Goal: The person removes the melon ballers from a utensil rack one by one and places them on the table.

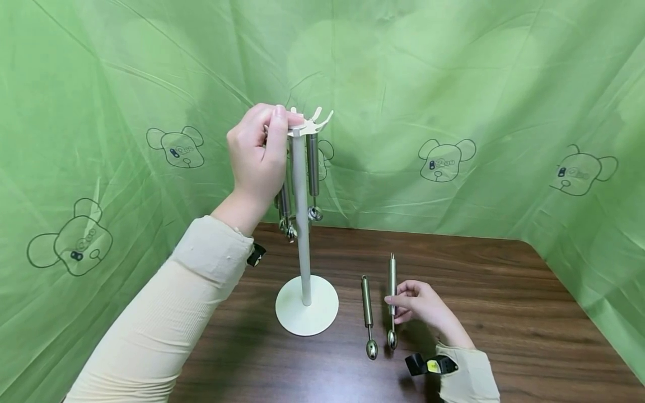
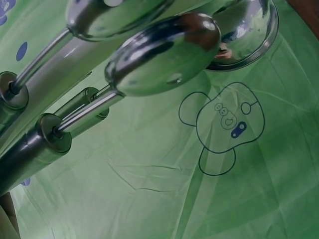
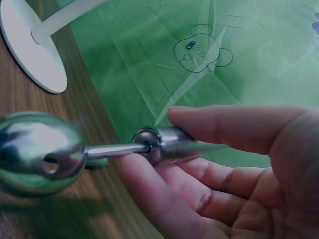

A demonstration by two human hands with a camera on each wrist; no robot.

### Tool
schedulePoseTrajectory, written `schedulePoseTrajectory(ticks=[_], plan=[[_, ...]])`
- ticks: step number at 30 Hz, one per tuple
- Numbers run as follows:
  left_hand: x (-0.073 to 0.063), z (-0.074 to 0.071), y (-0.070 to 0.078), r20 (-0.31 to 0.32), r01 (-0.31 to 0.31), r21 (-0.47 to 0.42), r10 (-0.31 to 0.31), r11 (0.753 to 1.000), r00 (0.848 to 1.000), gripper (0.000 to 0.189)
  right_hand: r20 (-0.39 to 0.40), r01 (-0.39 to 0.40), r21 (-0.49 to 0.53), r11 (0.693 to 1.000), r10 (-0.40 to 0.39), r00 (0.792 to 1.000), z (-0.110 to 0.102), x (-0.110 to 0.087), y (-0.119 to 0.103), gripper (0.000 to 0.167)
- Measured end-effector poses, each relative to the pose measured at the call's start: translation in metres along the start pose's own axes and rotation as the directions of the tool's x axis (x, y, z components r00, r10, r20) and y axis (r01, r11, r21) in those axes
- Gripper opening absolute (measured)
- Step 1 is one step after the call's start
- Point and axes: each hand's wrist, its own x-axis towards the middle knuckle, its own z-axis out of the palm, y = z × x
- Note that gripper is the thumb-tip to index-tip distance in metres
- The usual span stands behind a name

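Note:
My right hand [image 1: 423, 305] pinches the metal handle of a melon baller [image 1: 392, 274] between thumb and fingers. Its oval scoop [image 3: 40, 149], with a small hole in it, points toward the front of the table. Just left of it a second melon baller [image 1: 367, 305] lies on the wood. My left hand [image 1: 259, 148] is up at the top of a white hanging rack [image 1: 300, 224], fingers curled and gripping at its hooks. Under that hand hang several melon ballers [image 2: 164, 55], scoops down; another metal utensil [image 1: 313, 165] hangs right of the post. The fingers hide part of the hooks.
The rack's round white base [image 1: 307, 322] stands on a dark wooden table [image 1: 504, 313]. A green curtain [image 1: 383, 84] printed with bear faces closes off the back and both sides. A black band [image 1: 428, 365] is worn on the right wrist.

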Motion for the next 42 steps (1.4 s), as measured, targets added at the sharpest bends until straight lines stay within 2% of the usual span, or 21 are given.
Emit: schedulePoseTrajectory(ticks=[17, 27, 42], plan=[[-0.004, -0.001, 0.000, -0.001, -0.003, 0.005, 0.003, 1.000, 1.000, 0.034, 0.014, -0.046, -0.083, 0.995, 0.048, 0.999, 0.004, 0.005, 0.019, 0.029], [-0.007, 0.001, 0.001, -0.020, -0.040, -0.027, 0.039, 0.999, 0.999, 0.033, -0.012, -0.064, -0.121, 0.991, 0.063, 0.998, 0.008, 0.008, 0.028, 0.026], [0.002, 0.004, 0.000, -0.023, 0.002, -0.041, -0.003, 0.999, 1.000, 0.033, -0.010, -0.119, -0.140, 0.983, 0.119, 0.993, 0.013, 0.009, 0.024, 0.024]])
